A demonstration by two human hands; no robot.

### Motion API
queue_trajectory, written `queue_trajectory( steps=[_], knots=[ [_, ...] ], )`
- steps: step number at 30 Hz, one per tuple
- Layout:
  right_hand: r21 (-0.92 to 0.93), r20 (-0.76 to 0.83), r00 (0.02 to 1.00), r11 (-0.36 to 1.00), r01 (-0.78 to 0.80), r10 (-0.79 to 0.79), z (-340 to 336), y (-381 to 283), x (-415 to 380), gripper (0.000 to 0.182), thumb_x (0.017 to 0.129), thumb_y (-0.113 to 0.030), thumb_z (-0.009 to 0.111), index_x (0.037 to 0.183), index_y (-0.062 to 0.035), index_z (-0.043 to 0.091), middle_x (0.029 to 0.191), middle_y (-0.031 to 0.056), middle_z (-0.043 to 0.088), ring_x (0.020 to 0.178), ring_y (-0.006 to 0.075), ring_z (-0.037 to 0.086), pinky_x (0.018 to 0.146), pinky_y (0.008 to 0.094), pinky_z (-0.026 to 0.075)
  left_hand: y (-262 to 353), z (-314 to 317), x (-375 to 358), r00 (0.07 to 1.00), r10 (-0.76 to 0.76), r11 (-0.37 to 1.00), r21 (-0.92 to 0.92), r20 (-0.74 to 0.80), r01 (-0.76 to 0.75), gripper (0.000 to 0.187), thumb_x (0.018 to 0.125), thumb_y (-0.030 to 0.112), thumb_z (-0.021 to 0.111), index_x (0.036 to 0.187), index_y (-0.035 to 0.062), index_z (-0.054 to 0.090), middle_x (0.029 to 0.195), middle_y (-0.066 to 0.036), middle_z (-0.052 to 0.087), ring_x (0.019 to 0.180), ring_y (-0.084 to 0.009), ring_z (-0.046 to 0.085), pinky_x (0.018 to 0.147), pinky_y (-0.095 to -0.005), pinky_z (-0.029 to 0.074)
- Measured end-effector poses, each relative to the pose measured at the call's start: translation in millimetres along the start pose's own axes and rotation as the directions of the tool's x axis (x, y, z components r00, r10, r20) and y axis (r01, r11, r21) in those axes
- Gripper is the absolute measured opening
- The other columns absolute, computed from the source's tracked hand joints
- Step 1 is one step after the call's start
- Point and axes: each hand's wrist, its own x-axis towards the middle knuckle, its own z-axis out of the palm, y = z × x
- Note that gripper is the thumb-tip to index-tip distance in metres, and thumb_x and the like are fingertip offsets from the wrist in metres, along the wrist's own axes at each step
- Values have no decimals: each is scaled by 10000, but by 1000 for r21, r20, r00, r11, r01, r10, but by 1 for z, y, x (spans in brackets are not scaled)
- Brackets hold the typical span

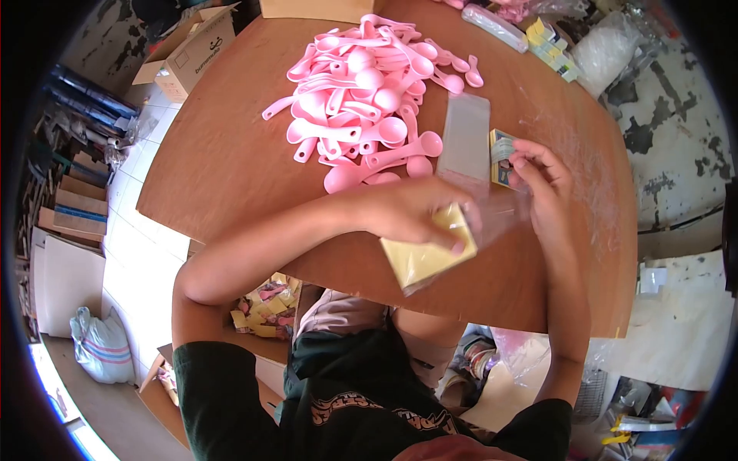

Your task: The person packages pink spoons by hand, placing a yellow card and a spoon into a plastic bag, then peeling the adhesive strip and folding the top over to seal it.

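Handling a yellow packet [417, 260] in clear film [503, 211] seems my step; the next move calls for a light grip. My left hand [419, 209] clamps the packet over the tabletop [211, 165] near its front edge, thumb across its face. My right hand [550, 184] is half-curled, fingertips bunched beside the card stack [498, 147]; I cannot tell whether they pinch it.

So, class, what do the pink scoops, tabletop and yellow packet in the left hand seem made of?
Pink scoops: probably plastic, slightly glossy; smooth, moulded-looking shapes, soft highlights.
Tabletop: likely wood, dullish; brown, scuffed surface.
Yellow packet: perhaps card in clear plastic, given shiny glints.
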Motion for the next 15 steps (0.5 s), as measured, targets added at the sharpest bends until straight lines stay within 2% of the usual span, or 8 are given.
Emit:
queue_trajectory(
  steps=[2,4,5,6,8,9,11,15],
  knots=[
    [-34,-9,1000,999,-30,29,10,5,8,169,865,-56,651,1029,-28,682,950,11,659,782,80,588,663,223,472,-15,3,1,952,179,977,67,248,-201,330,843,210,701,1106,30,616,968,-63,665,889,-138,602,797,-295,458],
    [-351,180,947,882,314,-265,28,13,16,179,860,-70,657,1035,-46,683,963,12,669,787,83,594,651,230,469,-1,8,-3,890,164,984,-3,426,-180,327,837,186,698,1108,21,617,1002,-92,670,925,-165,606,842,-309,447],
    [-423,287,910,812,401,-299,36,7,19,222,817,-80,689,1039,-71,681,965,52,680,801,146,627,667,276,491,-2,12,-4,874,170,983,-12,454,-185,344,833,177,703,1118,8,610,996,-107,668,924,-179,611,842,-318,451],
    [-425,283,910,810,403,-303,49,3,23,222,817,-80,689,1039,-71,681,965,52,680,801,146,627,667,276,491,-2,12,-4,872,170,982,-8,458,-188,344,833,177,703,1118,8,610,996,-107,668,924,-179,611,842,-318,451],
    [-415,518,681,544,729,-518,70,-1,33,255,739,-102,733,987,-78,680,940,87,675,816,232,632,694,341,503,-3,13,-4,848,153,988,-79,507,-132,366,785,200,727,1087,19,626,985,-111,667,940,-216,619,829,-340,458],
    [-419,513,684,545,727,-518,77,-4,35,255,739,-102,733,987,-78,680,940,87,675,816,232,632,694,341,503,-3,14,-4,860,174,985,-78,481,-155,358,794,183,721,1095,16,627,1009,-108,669,959,-215,617,839,-338,457],
    [-460,647,670,514,724,-363,88,-9,38,245,693,-121,744,917,-64,662,894,89,664,832,273,618,720,388,501,-1,11,-4,867,164,986,-78,470,-145,355,797,176,720,1098,13,626,1017,-108,669,966,-211,615,842,-337,457],
    [-460,727,584,375,804,-361,98,-9,43,250,672,-113,733,888,-47,626,812,80,637,810,264,620,693,388,505,-2,10,-3,893,186,983,-82,410,-166,347,809,166,716,1103,6,625,1035,-109,670,985,-199,608,851,-332,456]
  ],
)
